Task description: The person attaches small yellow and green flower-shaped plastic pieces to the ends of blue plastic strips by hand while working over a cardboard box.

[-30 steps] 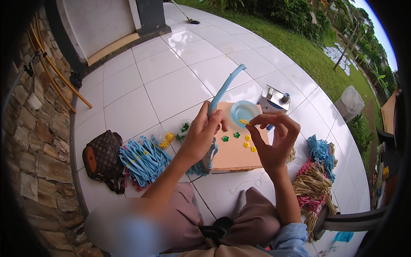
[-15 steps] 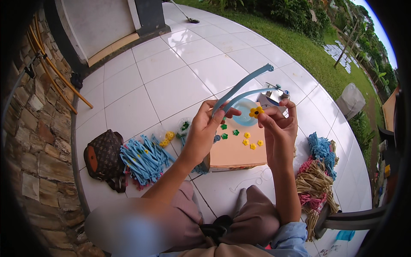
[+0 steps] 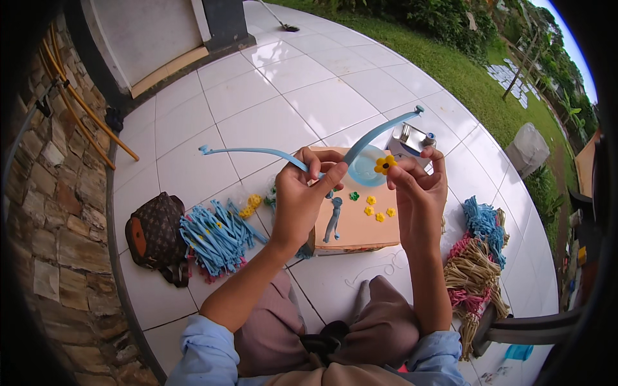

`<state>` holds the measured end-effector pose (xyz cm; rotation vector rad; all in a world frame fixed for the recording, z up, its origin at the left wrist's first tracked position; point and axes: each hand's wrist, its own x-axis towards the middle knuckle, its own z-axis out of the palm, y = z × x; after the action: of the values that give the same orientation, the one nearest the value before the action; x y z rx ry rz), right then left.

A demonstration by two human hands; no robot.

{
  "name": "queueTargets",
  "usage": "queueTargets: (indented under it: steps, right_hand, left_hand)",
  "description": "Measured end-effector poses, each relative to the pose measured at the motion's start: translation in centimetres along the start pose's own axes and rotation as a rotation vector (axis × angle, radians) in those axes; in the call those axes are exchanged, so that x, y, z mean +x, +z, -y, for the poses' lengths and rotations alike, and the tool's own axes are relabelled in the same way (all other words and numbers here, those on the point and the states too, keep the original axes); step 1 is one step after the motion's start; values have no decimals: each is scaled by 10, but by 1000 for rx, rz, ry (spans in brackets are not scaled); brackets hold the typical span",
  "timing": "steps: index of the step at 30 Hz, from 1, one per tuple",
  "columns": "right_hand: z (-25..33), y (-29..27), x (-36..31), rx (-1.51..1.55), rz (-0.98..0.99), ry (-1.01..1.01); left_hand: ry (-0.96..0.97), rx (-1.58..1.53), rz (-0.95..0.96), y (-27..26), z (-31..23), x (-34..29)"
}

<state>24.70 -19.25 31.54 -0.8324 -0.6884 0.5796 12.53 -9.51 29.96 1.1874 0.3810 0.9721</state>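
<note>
At nine o'clock I get a rough stone wall (image 3: 55,257), with orange tubes (image 3: 102,121) leaning before it toward ten. A brown patterned backpack (image 3: 159,225) sits on the white tiles (image 3: 257,93) between eight and nine. Past ten I pick up a pale door (image 3: 145,42); at twelve, a dark broom head (image 3: 289,27). My one o'clock is lawn (image 3: 421,58) — shrubs (image 3: 444,32) behind — and a whitish bag (image 3: 528,151) stands near three. At four I have a dark curved bar (image 3: 534,330).
</note>
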Motion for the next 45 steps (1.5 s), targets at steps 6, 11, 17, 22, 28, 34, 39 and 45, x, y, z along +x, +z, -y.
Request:
queueTargets:
  steps: [6, 11, 17, 22, 28, 34, 39, 45]
  right_hand:
    - [2, 5, -3, 129, 27, 72]
    - [-2, 13, -4, 171, -9, 133]
    - [-10, 19, -5, 153, -10, 158]
    - [-11, 21, -4, 121, -27, 145]
    - [-12, 22, -3, 122, -46, 150]
    - [-13, 22, -3, 133, -51, 140]
    - [-14, 25, -5, 98, -67, 118]
    - [-17, 26, -6, 72, -61, 86]
  left_hand:
    - [203, 98, -24, 6, -7, -7]
    - [213, 104, -32, 7, -3, -8]
    - [202, 100, -25, 8, -3, -10]
    - [250, 159, -27, 7, -1, -11]
    - [278, 183, -32, 8, -1, -11]
    - [309, 237, -21, 7, -1, -11]
    - [334, 270, -10, 7, -1, -12]
    - [339, 247, -28, 11, -3, -14]
